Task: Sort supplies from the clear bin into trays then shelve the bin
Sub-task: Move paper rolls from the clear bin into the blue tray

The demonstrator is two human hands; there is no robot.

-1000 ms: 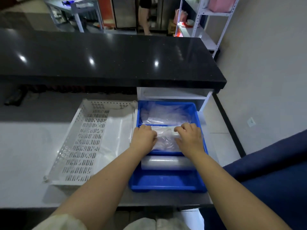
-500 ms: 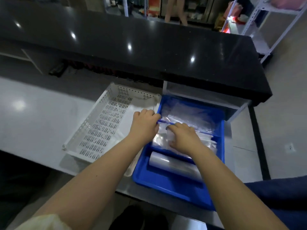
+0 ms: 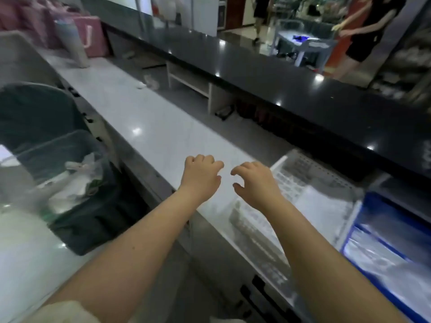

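A shop's service counter is suggested: a raised black countertop (image 3: 233,59) is seen at 12 o'clock, a white worktop (image 3: 149,117) at 10, and passers-by (image 3: 363,36) at 2.

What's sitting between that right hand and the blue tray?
The white slotted tray, with a pale plastic sheet lying in it, sits between the right hand and the blue tray. The head view shows this.

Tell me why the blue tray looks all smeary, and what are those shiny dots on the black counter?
Head view: the blue tray is smeared by motion blur; head view again: the dots on the black counter are glare from lights; the left hand and right hand look sharper.
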